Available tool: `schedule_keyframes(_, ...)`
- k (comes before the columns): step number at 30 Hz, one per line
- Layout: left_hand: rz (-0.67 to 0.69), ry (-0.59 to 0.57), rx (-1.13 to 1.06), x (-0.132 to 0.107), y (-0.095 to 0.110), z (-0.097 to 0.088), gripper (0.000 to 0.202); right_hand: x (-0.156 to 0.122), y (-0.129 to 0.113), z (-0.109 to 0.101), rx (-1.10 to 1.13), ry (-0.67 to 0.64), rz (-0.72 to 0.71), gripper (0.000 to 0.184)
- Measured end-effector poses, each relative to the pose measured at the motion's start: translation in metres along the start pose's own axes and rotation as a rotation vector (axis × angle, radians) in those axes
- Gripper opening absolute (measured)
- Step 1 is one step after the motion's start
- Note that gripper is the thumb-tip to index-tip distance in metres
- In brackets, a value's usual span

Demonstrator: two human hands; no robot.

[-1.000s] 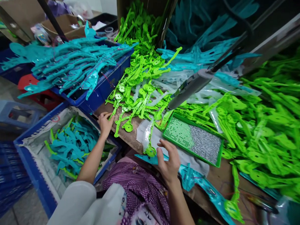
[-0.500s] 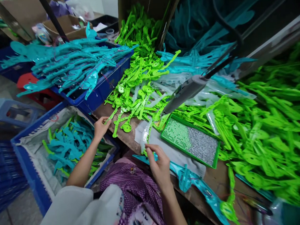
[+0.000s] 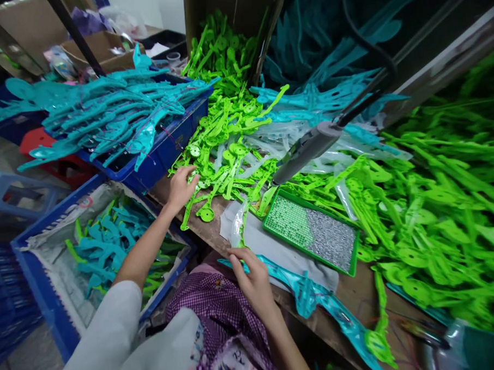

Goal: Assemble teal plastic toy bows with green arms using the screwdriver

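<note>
My left hand (image 3: 180,187) reaches onto the near edge of a heap of bright green plastic parts (image 3: 224,148), its fingers curled on one green part (image 3: 189,201) at the table's front edge. My right hand (image 3: 251,276) rests near my lap, fingers pinched on the end of a teal plastic part (image 3: 307,294) that lies along the table's front edge. A clear plastic sleeve (image 3: 238,224) with a green part in it lies just above that hand. A green tray of small silver pieces (image 3: 312,231) sits to the right.
A blue crate (image 3: 39,295) with teal parts stands on the floor at my left, and another blue crate (image 3: 167,145) piled with teal parts is behind it. A grey tool (image 3: 306,149) on a cable hangs over the table. Green parts (image 3: 436,209) cover the right side.
My left hand moved up and right from the table edge into the green heap. My right hand dropped toward me and closed on the teal part's end.
</note>
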State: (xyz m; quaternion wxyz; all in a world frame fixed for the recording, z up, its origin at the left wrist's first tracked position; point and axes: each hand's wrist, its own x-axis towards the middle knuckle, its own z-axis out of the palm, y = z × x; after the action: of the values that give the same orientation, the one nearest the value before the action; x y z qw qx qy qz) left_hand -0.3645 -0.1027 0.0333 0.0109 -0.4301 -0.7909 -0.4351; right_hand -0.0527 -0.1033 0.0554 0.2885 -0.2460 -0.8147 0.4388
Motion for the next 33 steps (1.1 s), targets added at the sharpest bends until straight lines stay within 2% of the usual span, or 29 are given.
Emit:
schedule_keyframes(3,-0.068,-0.004,-0.174,0.056,0.006,0.024,0.034,-0.003,0.004,0.006,0.001,-0.053,-0.020,0.016)
schedule_keyframes(5,-0.093,0.007,-0.199,0.089,0.006,0.037,0.038,-0.009,0.009,0.006,0.016,-0.027,0.024,0.016)
schedule_keyframes(8,-0.039,0.029,-0.149,0.125,0.007,0.055,0.053,-0.014,0.015,0.005,0.017,0.030,0.088,0.017)
schedule_keyframes(10,-0.030,0.011,-0.133,0.143,0.011,0.066,0.060,-0.013,0.017,0.005,-0.001,0.022,0.082,0.018)
schedule_keyframes(12,-0.104,-0.017,-0.179,0.156,0.016,0.076,0.050,-0.010,0.016,0.004,-0.021,-0.017,0.045,0.019)
schedule_keyframes(15,-0.233,-0.003,-0.274,0.168,0.021,0.080,0.016,-0.010,0.016,0.002,-0.034,-0.047,0.032,0.019)
schedule_keyframes(16,-0.259,0.009,-0.299,0.169,0.022,0.078,0.009,-0.012,0.017,0.001,-0.029,-0.040,0.046,0.019)
schedule_keyframes(19,-0.323,0.007,-0.387,0.155,0.022,0.067,0.016,-0.018,0.021,-0.003,-0.013,-0.012,0.097,0.020)
schedule_keyframes(23,-0.400,-0.053,-0.543,0.103,0.023,0.048,0.019,-0.019,0.025,-0.006,-0.004,-0.019,0.098,0.020)
schedule_keyframes(25,-0.493,-0.067,-0.758,0.074,0.025,0.039,0.021,-0.016,0.027,-0.005,-0.008,-0.035,0.083,0.019)
schedule_keyframes(28,-0.567,-0.078,-0.943,0.043,0.031,0.028,0.026,-0.013,0.028,-0.003,-0.017,-0.072,0.064,0.019)
schedule_keyframes(33,-0.592,-0.068,-1.028,0.031,0.041,0.018,0.022,-0.013,0.029,-0.001,-0.023,-0.084,0.055,0.018)
